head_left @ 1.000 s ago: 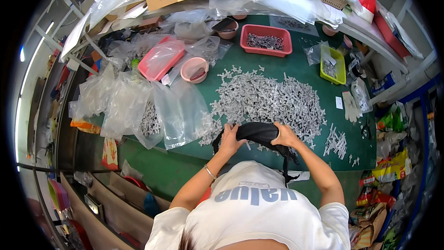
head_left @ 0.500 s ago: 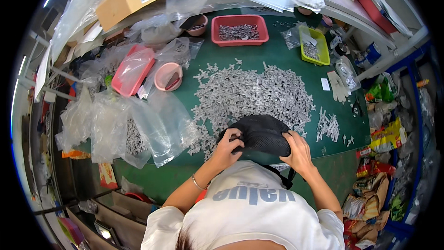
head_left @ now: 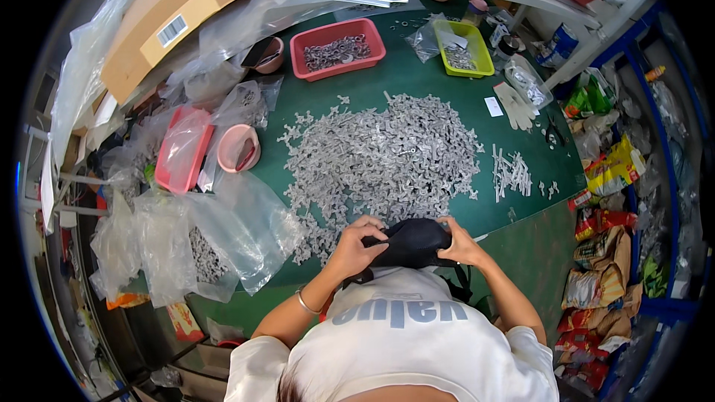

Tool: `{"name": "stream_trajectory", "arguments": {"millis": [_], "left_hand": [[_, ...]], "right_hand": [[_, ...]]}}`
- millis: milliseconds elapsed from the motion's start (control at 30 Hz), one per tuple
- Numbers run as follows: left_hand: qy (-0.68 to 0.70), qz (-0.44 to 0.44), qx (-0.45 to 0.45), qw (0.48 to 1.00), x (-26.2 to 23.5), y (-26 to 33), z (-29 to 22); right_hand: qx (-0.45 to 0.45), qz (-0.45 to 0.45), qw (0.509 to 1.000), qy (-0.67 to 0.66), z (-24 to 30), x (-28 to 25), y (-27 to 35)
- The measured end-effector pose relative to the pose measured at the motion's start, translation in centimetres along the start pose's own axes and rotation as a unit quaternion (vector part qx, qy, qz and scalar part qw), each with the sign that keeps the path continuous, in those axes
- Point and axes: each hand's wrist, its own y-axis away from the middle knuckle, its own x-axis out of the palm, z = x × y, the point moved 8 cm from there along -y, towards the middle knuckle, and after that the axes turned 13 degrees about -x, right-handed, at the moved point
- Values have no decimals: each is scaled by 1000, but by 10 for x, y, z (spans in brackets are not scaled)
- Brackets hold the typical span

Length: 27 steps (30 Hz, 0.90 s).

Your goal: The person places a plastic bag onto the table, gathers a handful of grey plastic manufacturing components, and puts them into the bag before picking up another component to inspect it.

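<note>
A black pouch (head_left: 412, 243) is held at the near edge of the green surface (head_left: 536, 171), just in front of the chest. It is gripped at its left end by the left hand (head_left: 356, 247) and at its right end by the right hand (head_left: 460, 246), fingers closed on it. A heap of small grey parts (head_left: 387, 160) lies just beyond.

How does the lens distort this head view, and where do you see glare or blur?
Head view: fisheye bends the cardboard box and blue shelf frame toward the black rim; glare whitens the clear plastic bags; both hands, left hand and right hand, on the black pouch look sharp.
</note>
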Motion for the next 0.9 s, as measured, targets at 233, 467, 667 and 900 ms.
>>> {"name": "stream_trajectory", "arguments": {"millis": [233,467,667,900], "left_hand": [[79,130,-76,985,23,-4,0],[100,234,-27,967,30,-30,-1],[-84,439,-65,892,65,-27,12],[-177,455,-43,871,89,-29,36]], "right_hand": [[57,39,996,54,-6,8,40],[77,1,997,-30,18,-29,58],[96,125,975,-157,43,-19,50],[19,156,982,-102,44,-13,43]]}}
